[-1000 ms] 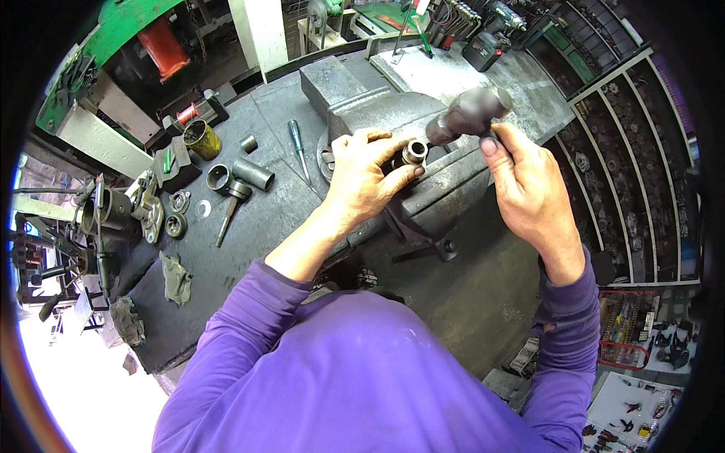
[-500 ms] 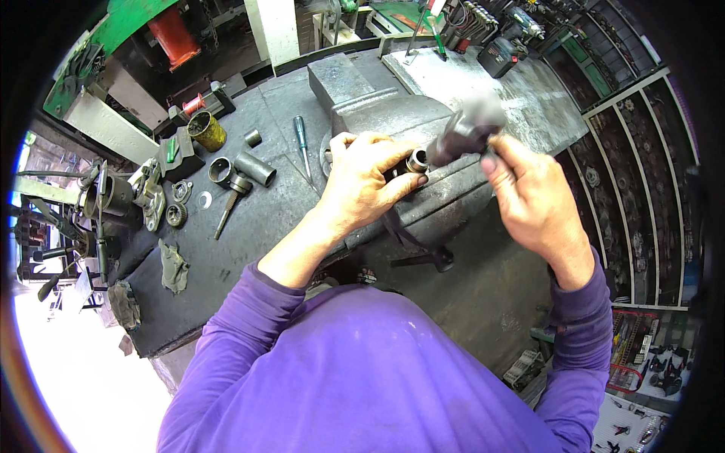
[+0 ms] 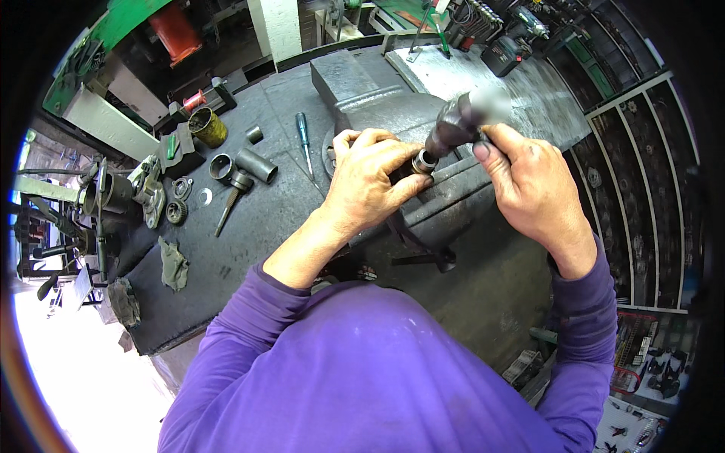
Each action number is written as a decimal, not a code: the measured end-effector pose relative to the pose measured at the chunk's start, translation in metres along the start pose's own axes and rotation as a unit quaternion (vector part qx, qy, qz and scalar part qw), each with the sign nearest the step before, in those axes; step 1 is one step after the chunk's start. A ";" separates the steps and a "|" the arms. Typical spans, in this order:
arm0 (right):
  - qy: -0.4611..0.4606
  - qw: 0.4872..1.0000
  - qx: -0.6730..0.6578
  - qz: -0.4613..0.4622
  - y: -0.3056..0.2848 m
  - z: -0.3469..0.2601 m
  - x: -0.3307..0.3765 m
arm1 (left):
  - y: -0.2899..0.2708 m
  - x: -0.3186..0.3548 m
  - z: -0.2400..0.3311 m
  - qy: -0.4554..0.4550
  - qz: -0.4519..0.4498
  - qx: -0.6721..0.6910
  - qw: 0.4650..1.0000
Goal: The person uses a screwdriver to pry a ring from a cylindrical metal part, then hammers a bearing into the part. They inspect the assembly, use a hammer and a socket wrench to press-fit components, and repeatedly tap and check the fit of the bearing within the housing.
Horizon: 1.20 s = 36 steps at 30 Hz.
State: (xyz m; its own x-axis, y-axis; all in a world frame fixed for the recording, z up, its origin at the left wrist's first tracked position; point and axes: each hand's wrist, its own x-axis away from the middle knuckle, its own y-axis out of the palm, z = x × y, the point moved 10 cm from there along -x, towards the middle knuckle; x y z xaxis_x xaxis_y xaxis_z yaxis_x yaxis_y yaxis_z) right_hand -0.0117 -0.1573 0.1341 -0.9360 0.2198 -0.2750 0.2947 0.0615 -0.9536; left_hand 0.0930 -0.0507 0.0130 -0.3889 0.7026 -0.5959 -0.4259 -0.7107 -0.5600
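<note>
Left fingers [image 3: 375, 156] curled round shiny metal tube [image 3: 424, 161], right fingers [image 3: 504, 141] gripping dark rounded hammer [image 3: 451, 126]

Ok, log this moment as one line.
left hand: holding metal fitting; right hand: gripping hammer; hammer-to-fitting contact: unclear; bench: screwdriver left of vise

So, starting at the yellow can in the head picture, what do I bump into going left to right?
Yellow can → long tube → screwdriver → left hand → hammer → right hand → shelves.
</note>
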 end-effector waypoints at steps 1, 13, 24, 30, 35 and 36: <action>0.021 0.999 -0.026 0.005 0.000 0.005 0.000 | 0.001 0.001 -0.002 -0.002 0.000 0.002 1.000; 0.111 0.985 -0.128 0.030 -0.013 0.019 0.018 | -0.003 0.018 -0.017 -0.029 0.019 0.053 0.998; 0.071 0.997 -0.022 -0.024 0.006 0.008 0.000 | 0.009 0.013 -0.019 -0.065 0.013 0.048 0.997; 0.039 0.999 0.005 -0.031 0.004 0.002 -0.006 | 0.008 0.013 -0.018 -0.061 0.018 0.038 0.997; 0.098 0.993 -0.057 -0.015 0.001 0.012 0.001 | 0.008 0.013 -0.019 -0.058 0.021 0.042 0.997; 0.087 0.994 -0.060 -0.024 0.002 0.010 0.004 | 0.009 0.013 -0.019 -0.057 0.020 0.041 0.997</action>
State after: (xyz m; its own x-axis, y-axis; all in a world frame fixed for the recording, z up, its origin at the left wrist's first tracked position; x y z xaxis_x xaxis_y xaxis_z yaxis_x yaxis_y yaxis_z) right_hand -0.0163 -0.1659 0.1300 -0.9052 0.3778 -0.1948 0.2818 0.1900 -0.9405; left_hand 0.0998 -0.0482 -0.0110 -0.4949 0.6769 -0.5448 -0.4719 -0.7359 -0.4855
